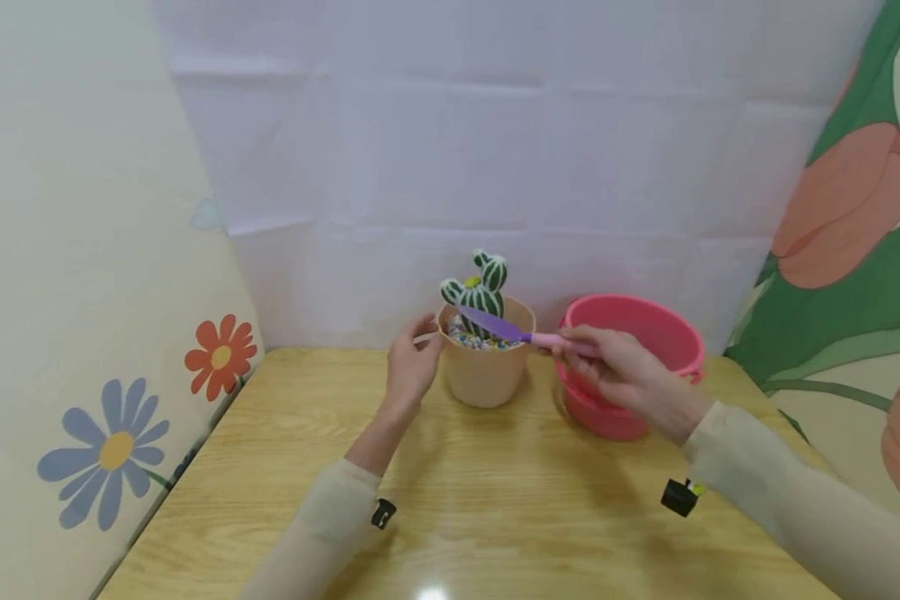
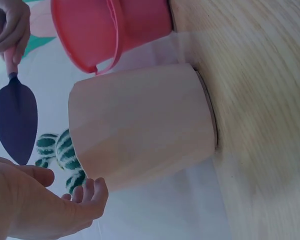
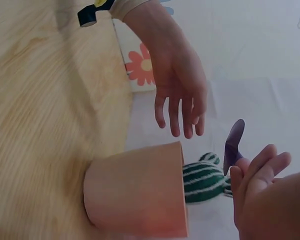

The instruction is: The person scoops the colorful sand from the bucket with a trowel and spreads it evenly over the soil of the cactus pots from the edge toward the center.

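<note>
A small garden trowel with a purple blade (image 1: 491, 323) and pink handle is gripped in my right hand (image 1: 622, 371). The blade lies across the top of a peach flower pot (image 1: 483, 375), in front of a green-and-white striped cactus (image 1: 482, 302). Colourful pebbles (image 1: 465, 337) surround the cactus base. My left hand (image 1: 412, 358) is at the pot's left rim, fingers loosely bent and holding nothing. In the left wrist view its fingertips (image 2: 101, 187) are at the rim; whether they touch it I cannot tell. From the right wrist view, the trowel (image 3: 234, 145) appears beside the cactus, its handle mostly hidden.
Just right of the pot stands a pink bucket (image 1: 603, 417), partly behind my right hand and with its handle (image 2: 119, 40) hanging down. Both rest on a wooden table (image 1: 450, 508) against a white sheet (image 1: 435, 150). Painted flowers (image 1: 221, 357) mark the side walls.
</note>
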Demonstrator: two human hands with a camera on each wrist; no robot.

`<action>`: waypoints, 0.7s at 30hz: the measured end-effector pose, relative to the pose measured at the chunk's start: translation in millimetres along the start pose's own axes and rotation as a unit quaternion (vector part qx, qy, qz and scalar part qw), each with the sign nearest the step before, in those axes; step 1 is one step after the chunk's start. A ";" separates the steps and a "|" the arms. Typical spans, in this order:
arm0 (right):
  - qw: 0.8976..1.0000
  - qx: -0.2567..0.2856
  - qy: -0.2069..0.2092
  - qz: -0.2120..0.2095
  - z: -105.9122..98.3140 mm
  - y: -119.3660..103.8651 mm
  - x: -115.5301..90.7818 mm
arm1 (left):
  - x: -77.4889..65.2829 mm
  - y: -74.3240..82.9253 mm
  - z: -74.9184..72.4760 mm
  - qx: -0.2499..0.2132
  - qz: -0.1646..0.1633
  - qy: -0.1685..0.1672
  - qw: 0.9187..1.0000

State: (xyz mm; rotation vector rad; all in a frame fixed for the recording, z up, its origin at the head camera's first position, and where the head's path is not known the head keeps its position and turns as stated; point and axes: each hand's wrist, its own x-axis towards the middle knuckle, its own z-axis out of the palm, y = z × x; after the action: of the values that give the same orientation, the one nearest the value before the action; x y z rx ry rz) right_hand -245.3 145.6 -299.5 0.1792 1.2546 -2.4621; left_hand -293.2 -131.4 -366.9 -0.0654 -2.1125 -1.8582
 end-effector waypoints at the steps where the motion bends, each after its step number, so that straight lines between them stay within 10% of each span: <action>1: 1.000 -0.011 0.003 -0.008 -2.4 -2.5 -3.6 | -0.6 0.8 0.7 0.000 0.006 0.001 1.000; 21: 0.984 -0.136 0.011 -0.111 -70.5 -40.9 -42.5 | -23.6 9.4 27.7 0.067 0.110 -0.083 0.988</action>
State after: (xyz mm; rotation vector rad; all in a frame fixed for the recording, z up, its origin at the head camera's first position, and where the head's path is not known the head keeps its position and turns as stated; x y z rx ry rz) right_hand -225.4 235.3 -298.9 -0.0077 1.6835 -2.4392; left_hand -274.5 -98.8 -367.1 -0.4183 -2.2326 -1.6288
